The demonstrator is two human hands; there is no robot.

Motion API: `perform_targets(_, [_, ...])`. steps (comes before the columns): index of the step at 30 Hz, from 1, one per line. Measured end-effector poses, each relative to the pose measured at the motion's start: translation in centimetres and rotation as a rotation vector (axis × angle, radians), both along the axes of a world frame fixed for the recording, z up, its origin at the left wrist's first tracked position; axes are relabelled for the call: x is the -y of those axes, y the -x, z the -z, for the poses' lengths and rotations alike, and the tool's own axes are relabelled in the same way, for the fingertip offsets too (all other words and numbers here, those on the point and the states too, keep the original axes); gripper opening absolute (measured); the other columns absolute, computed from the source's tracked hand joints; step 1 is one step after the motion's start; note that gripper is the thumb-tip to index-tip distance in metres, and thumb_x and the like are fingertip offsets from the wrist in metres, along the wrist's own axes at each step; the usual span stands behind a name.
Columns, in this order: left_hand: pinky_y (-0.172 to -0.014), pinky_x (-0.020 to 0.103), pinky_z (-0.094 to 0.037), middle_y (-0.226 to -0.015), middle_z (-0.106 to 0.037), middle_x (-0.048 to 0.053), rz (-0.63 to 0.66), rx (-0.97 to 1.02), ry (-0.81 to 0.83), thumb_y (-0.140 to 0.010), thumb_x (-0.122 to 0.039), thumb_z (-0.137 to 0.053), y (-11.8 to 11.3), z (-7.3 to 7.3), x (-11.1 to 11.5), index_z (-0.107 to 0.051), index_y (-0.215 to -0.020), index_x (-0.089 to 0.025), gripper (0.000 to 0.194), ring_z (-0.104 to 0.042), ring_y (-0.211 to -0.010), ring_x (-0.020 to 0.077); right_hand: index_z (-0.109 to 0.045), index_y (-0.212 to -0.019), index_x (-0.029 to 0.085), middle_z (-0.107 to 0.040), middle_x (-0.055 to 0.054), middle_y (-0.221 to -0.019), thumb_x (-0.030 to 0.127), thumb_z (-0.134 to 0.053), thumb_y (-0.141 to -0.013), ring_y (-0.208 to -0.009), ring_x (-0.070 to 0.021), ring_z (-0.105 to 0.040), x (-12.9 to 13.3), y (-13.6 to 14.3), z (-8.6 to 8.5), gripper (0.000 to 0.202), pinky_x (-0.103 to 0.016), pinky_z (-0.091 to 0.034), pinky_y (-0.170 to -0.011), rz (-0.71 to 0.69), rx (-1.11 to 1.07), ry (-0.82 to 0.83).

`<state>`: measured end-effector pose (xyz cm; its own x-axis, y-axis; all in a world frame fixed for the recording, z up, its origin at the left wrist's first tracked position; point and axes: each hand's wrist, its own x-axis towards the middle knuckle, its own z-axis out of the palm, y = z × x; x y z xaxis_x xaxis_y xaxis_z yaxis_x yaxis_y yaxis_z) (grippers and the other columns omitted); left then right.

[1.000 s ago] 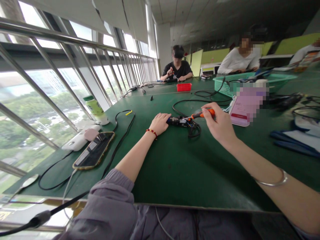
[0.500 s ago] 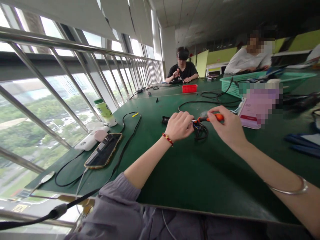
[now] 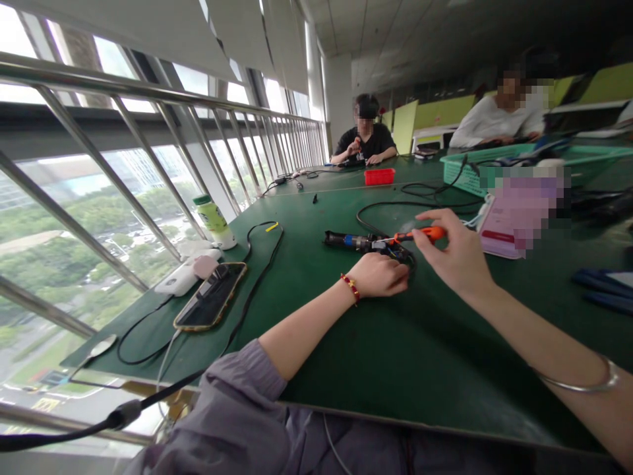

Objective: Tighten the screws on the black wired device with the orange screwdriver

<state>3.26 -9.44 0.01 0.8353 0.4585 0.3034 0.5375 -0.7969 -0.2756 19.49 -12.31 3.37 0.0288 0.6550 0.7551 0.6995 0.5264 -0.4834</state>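
Observation:
An orange-and-black screwdriver is held in my right hand, gripped by the handle with the forefinger lifted off. Its thin shaft points left, over a black cylindrical device with a blue band, which lies on the green table. Loose wires and dark parts crowd the device's right end, around the screwdriver tip. Just in front of that end, my left hand rests with its fingers curled closed. What those fingers hold, if anything, is hidden from me.
A pink-screened phone stands upright at the right, before a green basket. A red tray sits farther back. To the left are a dark phone, a bottle, cables and a railing. Two people sit across the table.
My left hand has moved toward me and right, off the device's body, uncovering its blue band. The screwdriver stays in my right hand at nearly the same place.

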Motion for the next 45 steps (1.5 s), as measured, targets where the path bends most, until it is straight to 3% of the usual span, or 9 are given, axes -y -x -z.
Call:
perform_targets(4, [-0.056,0.026,-0.035,-0.077,-0.068,0.003,-0.047,0.009,0.121,-0.090,-0.030,-0.041,-0.04,0.00,-0.03,-0.062,-0.079,-0.018,0.026,-0.060,-0.065,0.0143,-0.057,-0.108,0.021,-0.064,-0.004,-0.078,0.028,-0.058,-0.076,-0.062,-0.0187,-0.056,-0.06,0.05,0.13,0.033,-0.032,-0.043,-0.057,0.004,-0.018,-0.074])
perform_targets(10, [-0.055,0.026,-0.033,-0.078,-0.069,0.003,-0.067,0.023,0.144,-0.091,-0.030,-0.039,0.02,-0.13,0.01,-0.061,-0.076,-0.018,0.028,-0.060,-0.066,0.0142,-0.059,-0.087,0.023,-0.066,-0.004,-0.076,0.037,-0.056,-0.080,-0.064,-0.0202,-0.059,-0.05,0.11,0.13,0.017,-0.033,-0.044,-0.061,-0.001,0.010,-0.013])
perform_targets(17, [-0.055,0.025,-0.031,-0.078,-0.069,0.003,-0.067,0.022,0.154,-0.089,-0.030,-0.042,0.04,-0.23,0.16,-0.061,-0.078,-0.018,0.025,-0.060,-0.066,0.0140,-0.055,-0.108,0.022,-0.062,-0.002,-0.075,0.030,-0.058,-0.076,-0.059,-0.0181,-0.056,0.00,-0.02,0.02,0.033,-0.032,-0.042,-0.057,0.018,-0.020,-0.049])
perform_targets(21, [-0.055,0.025,-0.032,-0.077,-0.069,0.002,-0.066,0.024,0.148,-0.090,-0.030,-0.041,0.05,-0.16,0.11,-0.061,-0.078,-0.019,0.026,-0.060,-0.065,0.0141,-0.059,-0.094,0.023,-0.059,-0.001,-0.064,0.035,-0.056,-0.079,-0.058,-0.0187,-0.055,-0.09,0.00,0.14,0.020,-0.032,-0.042,-0.058,0.042,-0.009,0.007])
perform_targets(28, [-0.054,0.025,-0.031,-0.075,-0.068,0.003,-0.064,0.029,0.144,-0.090,-0.031,-0.039,0.06,-0.12,0.06,-0.060,-0.076,-0.018,0.028,-0.059,-0.063,0.0135,-0.056,-0.108,0.021,-0.064,-0.004,-0.083,0.030,-0.057,-0.075,-0.062,-0.0186,-0.057,0.08,0.05,0.10,0.035,-0.033,-0.043,-0.058,0.023,-0.034,-0.026])
perform_targets(34, [-0.055,0.025,-0.032,-0.075,-0.068,0.003,-0.064,0.038,0.149,-0.090,-0.031,-0.040,0.11,-0.07,0.06,-0.060,-0.077,-0.019,0.027,-0.058,-0.063,0.0137,-0.060,-0.086,0.022,-0.064,-0.004,-0.073,0.039,-0.053,-0.079,-0.064,-0.0213,-0.059,0.02,0.16,0.06,0.020,-0.035,-0.044,-0.063,0.008,-0.013,0.039])
perform_targets(40, [-0.056,0.025,-0.034,-0.077,-0.068,0.003,-0.060,0.039,0.185,-0.089,-0.030,-0.041,0.14,-0.16,0.01,-0.060,-0.077,-0.019,0.026,-0.059,-0.064,0.0135,-0.056,-0.106,0.022,-0.063,-0.003,-0.077,0.031,-0.058,-0.075,-0.062,-0.0191,-0.058,0.12,0.10,0.09,0.032,-0.033,-0.044,-0.060,-0.015,-0.007,-0.069])
perform_targets(45, [-0.054,0.025,-0.033,-0.076,-0.068,0.002,-0.064,0.047,0.184,-0.089,-0.030,-0.041,0.10,-0.22,0.05,-0.059,-0.075,-0.019,0.026,-0.058,-0.063,0.0139,-0.059,-0.093,0.023,-0.064,-0.002,-0.071,0.034,-0.059,-0.076,-0.062,-0.0203,-0.059,0.04,0.14,0.12,0.020,-0.035,-0.045,-0.063,-0.019,0.001,-0.029])
